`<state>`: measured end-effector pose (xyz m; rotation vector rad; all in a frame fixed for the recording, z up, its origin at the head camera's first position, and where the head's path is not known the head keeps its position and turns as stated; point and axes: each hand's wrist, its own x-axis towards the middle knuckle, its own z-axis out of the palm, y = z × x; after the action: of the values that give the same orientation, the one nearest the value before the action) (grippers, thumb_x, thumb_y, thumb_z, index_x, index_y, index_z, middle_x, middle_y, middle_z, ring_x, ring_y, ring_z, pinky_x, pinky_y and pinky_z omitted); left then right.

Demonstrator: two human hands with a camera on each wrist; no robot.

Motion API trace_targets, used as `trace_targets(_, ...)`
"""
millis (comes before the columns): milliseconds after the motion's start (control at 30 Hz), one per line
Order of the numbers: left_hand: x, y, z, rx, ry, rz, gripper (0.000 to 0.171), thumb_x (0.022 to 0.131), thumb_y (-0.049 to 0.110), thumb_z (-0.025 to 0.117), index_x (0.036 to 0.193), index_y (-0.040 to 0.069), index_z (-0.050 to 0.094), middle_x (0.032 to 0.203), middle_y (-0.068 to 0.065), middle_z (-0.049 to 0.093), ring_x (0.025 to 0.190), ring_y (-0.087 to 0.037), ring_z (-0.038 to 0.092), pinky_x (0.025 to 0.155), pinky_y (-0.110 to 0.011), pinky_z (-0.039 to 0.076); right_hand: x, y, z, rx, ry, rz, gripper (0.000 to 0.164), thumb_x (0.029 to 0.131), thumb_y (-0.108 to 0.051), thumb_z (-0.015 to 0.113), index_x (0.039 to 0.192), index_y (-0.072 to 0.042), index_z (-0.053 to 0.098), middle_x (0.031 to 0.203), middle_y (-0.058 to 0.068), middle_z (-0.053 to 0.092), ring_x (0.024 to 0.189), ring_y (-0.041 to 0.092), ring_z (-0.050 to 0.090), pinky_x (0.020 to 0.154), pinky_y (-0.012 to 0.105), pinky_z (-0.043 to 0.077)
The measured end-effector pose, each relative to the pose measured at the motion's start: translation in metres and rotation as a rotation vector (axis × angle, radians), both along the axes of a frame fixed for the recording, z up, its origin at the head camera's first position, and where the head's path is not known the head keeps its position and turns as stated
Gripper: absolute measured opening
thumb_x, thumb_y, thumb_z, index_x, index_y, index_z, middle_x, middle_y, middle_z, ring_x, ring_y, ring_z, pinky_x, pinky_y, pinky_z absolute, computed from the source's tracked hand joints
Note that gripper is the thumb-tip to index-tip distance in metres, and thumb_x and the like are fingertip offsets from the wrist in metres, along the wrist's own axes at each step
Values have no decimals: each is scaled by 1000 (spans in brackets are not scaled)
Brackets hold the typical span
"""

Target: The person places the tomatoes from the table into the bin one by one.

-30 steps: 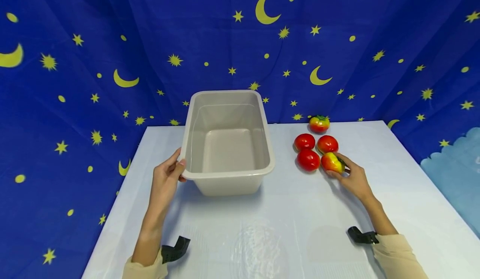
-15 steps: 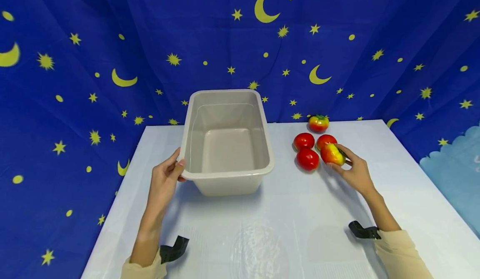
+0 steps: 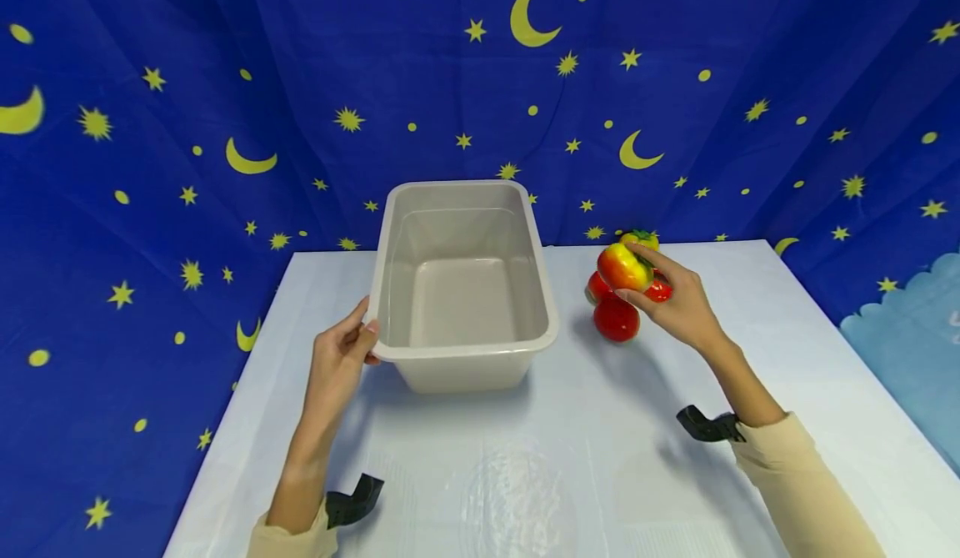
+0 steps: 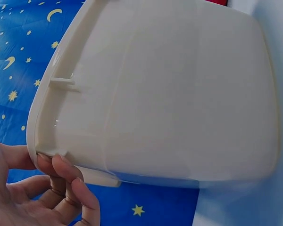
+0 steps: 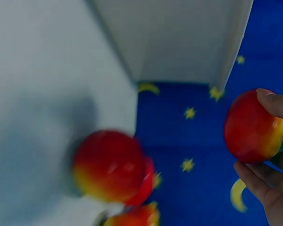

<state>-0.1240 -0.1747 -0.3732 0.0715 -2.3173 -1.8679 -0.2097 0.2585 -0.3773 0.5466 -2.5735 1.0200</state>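
My left hand (image 3: pixel 337 366) pinches the near left rim of a deep beige plastic bin (image 3: pixel 463 373). In the left wrist view, thumb and fingers close on the rim of the bin (image 4: pixel 179 94) at its corner. My right hand (image 3: pixel 678 304) holds a glossy red-and-yellow persimmon (image 3: pixel 625 266) with a green leafy top, raised over the other fruit. The right wrist view shows this persimmon (image 5: pixel 250 127) between thumb and fingers, its leafy end towards the palm. Below it lie a red fruit (image 3: pixel 617 320) and two more, partly covered by the hand and persimmon.
One more red-and-yellow persimmon (image 3: pixel 643 238) sits at the table's back edge, partly hidden. The white table (image 3: pixel 570 458) ends at a blue curtain (image 3: pixel 450 66) with yellow stars and moons. The bin stands left of the fruit.
My right hand has lifted the persimmon off the table and carried it up, back and leftward over the other fruit. My left hand and the bin have shifted slightly right.
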Motion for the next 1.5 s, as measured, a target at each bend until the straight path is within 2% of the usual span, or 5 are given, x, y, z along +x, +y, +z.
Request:
trace_targets(233, 0, 0, 0, -1, 0, 0, 44, 101, 10, 52, 144, 4, 46, 96, -22, 65, 67, -5, 56, 63, -19, 51, -7, -36, 27, 13, 61, 102, 67, 81, -8, 79, 142, -9, 50, 135, 15, 57, 113, 30, 56, 90, 11, 43)
trace_targets(433, 1, -1, 0, -28, 2, -12, 44, 102, 13, 51, 145, 6, 45, 102, -27, 66, 67, -5, 58, 64, -20, 51, -8, -59, 38, -15, 38, 146, 68, 81, -8, 79, 143, -9, 50, 140, 14, 54, 122, 31, 53, 98, 48, 50)
trace_targets(500, 1, -2, 0, -45, -2, -19, 45, 102, 14, 51, 146, 6, 44, 107, -28, 66, 67, -4, 58, 65, -20, 51, -8, -65, 40, -22, 42, 165, 68, 81, -9, 79, 143, -9, 50, 141, 14, 54, 124, 32, 53, 98, 53, 49)
trace_targets(1000, 1, 0, -2, -22, 21, -15, 44, 102, 12, 51, 145, 6, 45, 103, -30, 65, 68, -4, 59, 63, -20, 51, -14, -106, 48, -35, -9, 370, 64, 84, -12, 77, 142, -9, 50, 140, 10, 56, 125, 27, 55, 102, 46, 48)
trace_targets(1500, 1, 0, -3, -29, 24, -4, 45, 101, 11, 51, 145, 3, 44, 97, -27, 65, 65, -5, 58, 62, -20, 51, -23, -142, 35, -59, -115, 508, 64, 83, -12, 78, 141, -9, 51, 140, 9, 55, 124, 26, 53, 105, 46, 46)
